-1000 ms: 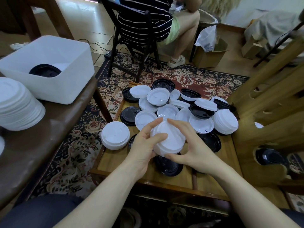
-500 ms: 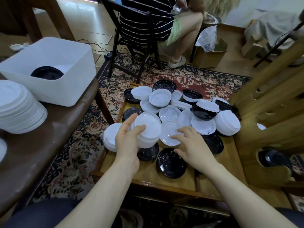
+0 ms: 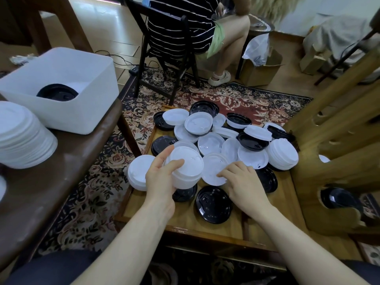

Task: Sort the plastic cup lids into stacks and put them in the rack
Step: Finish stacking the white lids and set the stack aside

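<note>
Left hand (image 3: 162,177) is gripping white lid stack (image 3: 186,168); right hand (image 3: 240,182), fingers relaxed, is touching loose white lid (image 3: 213,171). Risk: the one-handed stack may be tilting and shedding lids.

left lid stack (image 3: 18,136) cropped, rack (image 3: 339,140) cut off

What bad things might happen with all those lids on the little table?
1. The left hand alone grips the stack of white lids; if the grip slips, it may spill apart.
2. The white stack beside it sits at the tray edge, so a bump from the wrist might knock it onto the rug.
3. The right hand touches a loose white lid that overlaps others; lifting it may shift the pile.
</note>
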Available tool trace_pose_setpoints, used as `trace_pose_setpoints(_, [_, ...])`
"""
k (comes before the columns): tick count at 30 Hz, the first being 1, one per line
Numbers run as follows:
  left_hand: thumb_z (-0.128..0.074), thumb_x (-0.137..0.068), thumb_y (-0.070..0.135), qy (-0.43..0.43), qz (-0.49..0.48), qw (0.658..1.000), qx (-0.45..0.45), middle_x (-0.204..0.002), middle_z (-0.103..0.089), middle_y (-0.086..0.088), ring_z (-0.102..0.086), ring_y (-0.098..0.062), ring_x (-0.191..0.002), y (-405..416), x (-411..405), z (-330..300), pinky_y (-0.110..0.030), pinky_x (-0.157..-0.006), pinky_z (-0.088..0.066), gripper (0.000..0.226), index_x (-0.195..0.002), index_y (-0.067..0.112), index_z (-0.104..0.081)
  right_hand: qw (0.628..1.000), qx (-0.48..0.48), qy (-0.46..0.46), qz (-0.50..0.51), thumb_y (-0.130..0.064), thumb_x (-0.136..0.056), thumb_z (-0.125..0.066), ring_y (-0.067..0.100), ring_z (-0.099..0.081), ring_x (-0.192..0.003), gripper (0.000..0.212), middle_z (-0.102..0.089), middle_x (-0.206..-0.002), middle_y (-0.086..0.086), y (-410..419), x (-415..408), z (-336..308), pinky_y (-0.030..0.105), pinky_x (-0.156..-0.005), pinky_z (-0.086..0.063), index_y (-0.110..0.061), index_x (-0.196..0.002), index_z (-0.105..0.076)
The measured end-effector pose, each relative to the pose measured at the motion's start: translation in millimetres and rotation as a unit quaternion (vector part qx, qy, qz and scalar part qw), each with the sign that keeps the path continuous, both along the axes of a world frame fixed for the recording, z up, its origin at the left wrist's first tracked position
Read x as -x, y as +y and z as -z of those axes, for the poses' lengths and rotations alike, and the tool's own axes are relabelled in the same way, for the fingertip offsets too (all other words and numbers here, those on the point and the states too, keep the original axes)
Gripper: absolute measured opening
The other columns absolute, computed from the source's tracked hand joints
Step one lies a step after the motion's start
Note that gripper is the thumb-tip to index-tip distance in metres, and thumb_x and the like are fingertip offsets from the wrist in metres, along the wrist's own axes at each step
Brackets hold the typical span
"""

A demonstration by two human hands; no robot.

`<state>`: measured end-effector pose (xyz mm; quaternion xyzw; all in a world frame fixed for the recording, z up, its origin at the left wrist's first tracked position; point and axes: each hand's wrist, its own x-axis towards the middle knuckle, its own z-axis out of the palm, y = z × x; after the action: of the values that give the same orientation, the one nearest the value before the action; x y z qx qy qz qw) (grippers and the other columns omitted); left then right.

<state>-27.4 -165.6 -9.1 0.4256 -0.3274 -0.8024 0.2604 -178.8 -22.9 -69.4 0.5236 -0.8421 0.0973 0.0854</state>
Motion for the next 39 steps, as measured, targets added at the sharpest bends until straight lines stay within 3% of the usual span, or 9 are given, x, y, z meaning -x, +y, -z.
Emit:
trace_pose_setpoints(3, [-0.068, -0.084, 0.003, -0.005, 0.005, 1.000, 0.001, -0.130, -0.062, 0.002, -0.057, -0.022, -0.118, 1, 0, 1, -0.046, -0.105, -0.046, 0.038, -0.101, 0.037, -0.070, 0.999, -0.029, 0.032, -0.002, 0.012, -0.047, -0.075, 0.026, -0.058, -0.096, 0.051, -0.064, -0.088, -0.003, 4, 7, 0, 0.031, -0.071, -0.036, -0.020, -0.087, -0.074])
trace_pose_setpoints(9, [-0.067, -0.084, 0.002, -0.007, 0.010, 1.000, -0.001, -0.131, -0.062, 0.001, -0.057, -0.021, -0.117, 2, 0, 1, -0.047, -0.107, -0.045, 0.038, -0.102, 0.036, -0.070, 1.000, 0.008, 0.002, 0.002, -0.004, -0.062, -0.085, 0.022, -0.053, -0.096, 0.026, -0.061, -0.086, -0.004, 9, 9, 4, 0.032, -0.073, -0.036, -0.021, -0.076, -0.072])
trace_pose_setpoints(14, [-0.068, -0.084, 0.002, -0.003, 0.024, 1.000, -0.003, -0.129, -0.063, 0.003, -0.059, -0.021, -0.116, 3, 2, 4, -0.043, -0.102, -0.047, 0.038, -0.103, 0.036, -0.071, 0.968, 0.148, -0.192, 0.058, -0.015, -0.085, -0.074, 0.004, -0.052, -0.089, 0.013, -0.062, -0.084, -0.018, 4, 3, -27, 0.027, -0.080, -0.035, -0.027, -0.082, -0.068])
trace_pose_setpoints(22, [-0.069, -0.086, 0.006, 0.000, 0.087, 0.996, -0.003, -0.125, -0.067, 0.007, -0.064, -0.014, -0.102, 10, 7, 6, -0.032, -0.078, -0.050, 0.042, -0.116, 0.034, -0.069, 0.605, 0.381, -0.674, 0.185, -0.017, -0.089, -0.061, 0.008, -0.060, -0.074, 0.019, -0.067, -0.087, 0.000, 3, -3, -78, 0.020, -0.061, -0.047, -0.010, -0.106, -0.062])
trace_pose_setpoints(24, [-0.069, -0.086, 0.006, 0.002, 0.094, 0.996, -0.001, -0.125, -0.066, 0.009, -0.065, -0.014, -0.102, 13, 6, 5, -0.030, -0.076, -0.050, 0.043, -0.119, 0.033, -0.068, 0.566, 0.375, -0.713, 0.175, -0.021, -0.082, -0.063, 0.008, -0.059, -0.069, 0.024, -0.066, -0.083, -0.001, 4, -5, -80, 0.018, -0.058, -0.049, -0.010, -0.104, -0.061])
trace_pose_setpoints(26, [-0.069, -0.085, 0.006, 0.002, 0.089, 0.996, 0.003, -0.125, -0.066, 0.008, -0.065, -0.015, -0.103, 14, 6, 6, -0.030, -0.076, -0.049, 0.043, -0.120, 0.032, -0.068, 0.598, 0.363, -0.690, 0.186, -0.016, -0.086, -0.064, 0.008, -0.058, -0.064, 0.012, -0.065, -0.075, -0.002, 4, -9, -81, 0.018, -0.056, -0.049, -0.011, -0.096, -0.061])
trace_pose_setpoints(31, [-0.071, -0.084, 0.008, -0.013, 0.057, 0.998, 0.010, -0.130, -0.064, 0.005, -0.059, -0.021, -0.118, 10, 6, 10, -0.039, -0.091, -0.047, 0.039, -0.108, 0.038, -0.071, 0.886, 0.152, -0.387, 0.205, -0.016, -0.084, -0.074, 0.009, -0.056, -0.065, 0.019, -0.062, -0.069, -0.008, 8, -7, -68, 0.030, -0.068, -0.048, -0.021, -0.072, -0.061])
trace_pose_setpoints(35, [-0.072, -0.083, 0.008, -0.011, 0.064, 0.998, 0.005, -0.132, -0.063, 0.005, -0.058, -0.022, -0.120, 10, 6, 10, -0.044, -0.100, -0.046, 0.039, -0.107, 0.038, -0.072, 0.893, 0.005, -0.385, 0.231, -0.021, -0.079, -0.078, 0.010, -0.061, -0.075, 0.020, -0.065, -0.071, -0.011, 5, -13, -53, 0.036, -0.077, -0.050, -0.025, -0.066, -0.062])
trace_pose_setpoints(39, [-0.071, -0.083, 0.007, -0.005, 0.062, 0.998, -0.003, -0.132, -0.063, 0.004, -0.058, -0.022, -0.120, 8, 5, 11, -0.038, -0.088, -0.046, 0.040, -0.110, 0.037, -0.071, 0.841, 0.066, -0.479, 0.243, -0.012, -0.077, -0.081, 0.014, -0.059, -0.068, 0.017, -0.064, -0.069, -0.003, 0, -11, -53, 0.032, -0.072, -0.048, -0.015, -0.068, -0.067])
